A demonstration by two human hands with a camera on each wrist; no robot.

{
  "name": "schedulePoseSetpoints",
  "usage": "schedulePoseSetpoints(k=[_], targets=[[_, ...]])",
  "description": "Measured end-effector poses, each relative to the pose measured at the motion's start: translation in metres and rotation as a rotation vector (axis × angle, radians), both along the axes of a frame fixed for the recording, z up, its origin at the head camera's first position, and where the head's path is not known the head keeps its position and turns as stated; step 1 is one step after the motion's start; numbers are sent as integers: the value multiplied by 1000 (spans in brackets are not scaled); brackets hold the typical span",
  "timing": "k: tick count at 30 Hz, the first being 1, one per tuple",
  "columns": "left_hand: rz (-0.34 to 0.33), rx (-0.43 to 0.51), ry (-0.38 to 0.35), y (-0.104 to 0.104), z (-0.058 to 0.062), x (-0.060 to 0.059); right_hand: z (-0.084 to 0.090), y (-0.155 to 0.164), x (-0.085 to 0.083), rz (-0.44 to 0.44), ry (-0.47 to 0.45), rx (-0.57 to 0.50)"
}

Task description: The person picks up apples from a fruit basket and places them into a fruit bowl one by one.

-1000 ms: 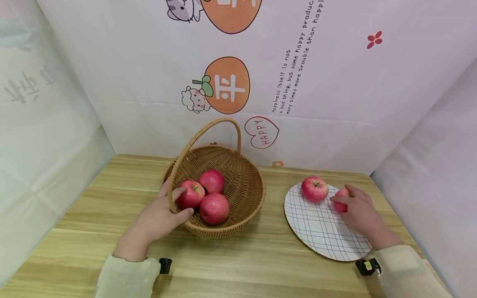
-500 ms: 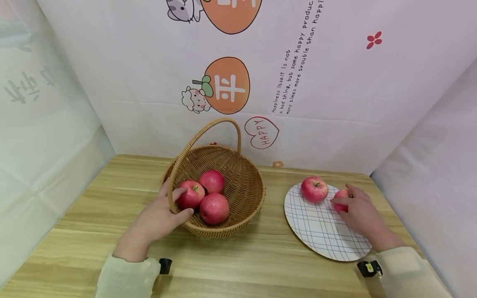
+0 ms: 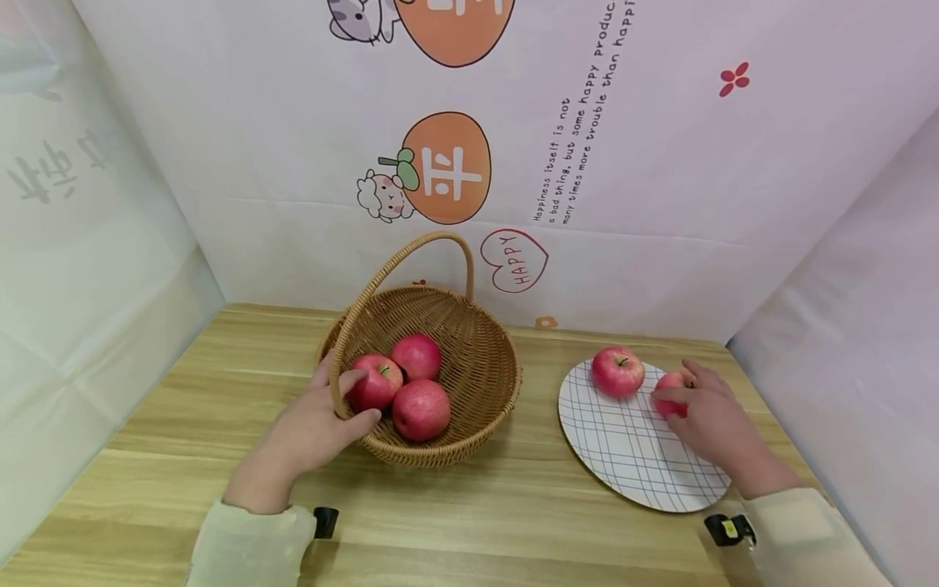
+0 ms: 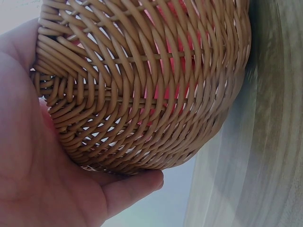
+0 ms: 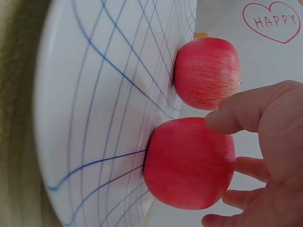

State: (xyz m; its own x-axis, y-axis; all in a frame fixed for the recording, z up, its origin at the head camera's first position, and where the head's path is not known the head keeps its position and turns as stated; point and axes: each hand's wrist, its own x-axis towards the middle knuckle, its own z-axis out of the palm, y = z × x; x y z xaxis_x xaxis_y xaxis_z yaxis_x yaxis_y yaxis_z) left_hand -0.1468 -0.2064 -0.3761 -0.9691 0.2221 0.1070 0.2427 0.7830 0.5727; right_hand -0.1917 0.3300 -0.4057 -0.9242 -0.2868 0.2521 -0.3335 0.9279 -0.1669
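My left hand grips the left rim of a wicker basket beside the foot of its arched handle. Inside the basket sit three red apples, and a fingertip overlaps the leftmost apple. Woven cane fills the left wrist view, with the hand against the basket. At the right, my right hand has its thumb and fingers around a red apple on a round white plate with blue lines. The thumb tip touches that apple; some fingertips pass behind it. Another apple sits beside it on the plate.
The wooden table ends against a white printed backdrop behind the basket and plate. White sheets hang at the left and right sides. Table surface shows between basket and plate, and in front of both.
My right hand has shifted very slightly around the apple, and a bit more of the apple's top shows. The left hand and the basket stay where they were.
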Motion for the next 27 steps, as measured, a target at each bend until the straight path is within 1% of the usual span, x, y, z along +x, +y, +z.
schedulePoseSetpoints(k=[1, 8, 13, 15, 21, 25, 27], targets=[[-1, 0, 3, 0, 0, 0, 0, 0, 0, 6, 13, 3], [-7, -4, 16, 0, -1, -1, 7, -2, 2, -18, 25, 16], [-7, -7, 8, 0, 0, -1, 12, -4, 4, -1, 119, 19], [-5, -5, 5, 0, 0, -1, 15, -6, 5, 9, 150, 5], [-3, 1, 1, 0, 0, -1, 25, -16, 9, 87, 281, -49], [-6, -6, 7, 0, 0, -1, 37, -30, 14, 108, 330, -77], [-6, -6, 6, 0, 0, -1, 43, -40, 18, 98, 315, -112]])
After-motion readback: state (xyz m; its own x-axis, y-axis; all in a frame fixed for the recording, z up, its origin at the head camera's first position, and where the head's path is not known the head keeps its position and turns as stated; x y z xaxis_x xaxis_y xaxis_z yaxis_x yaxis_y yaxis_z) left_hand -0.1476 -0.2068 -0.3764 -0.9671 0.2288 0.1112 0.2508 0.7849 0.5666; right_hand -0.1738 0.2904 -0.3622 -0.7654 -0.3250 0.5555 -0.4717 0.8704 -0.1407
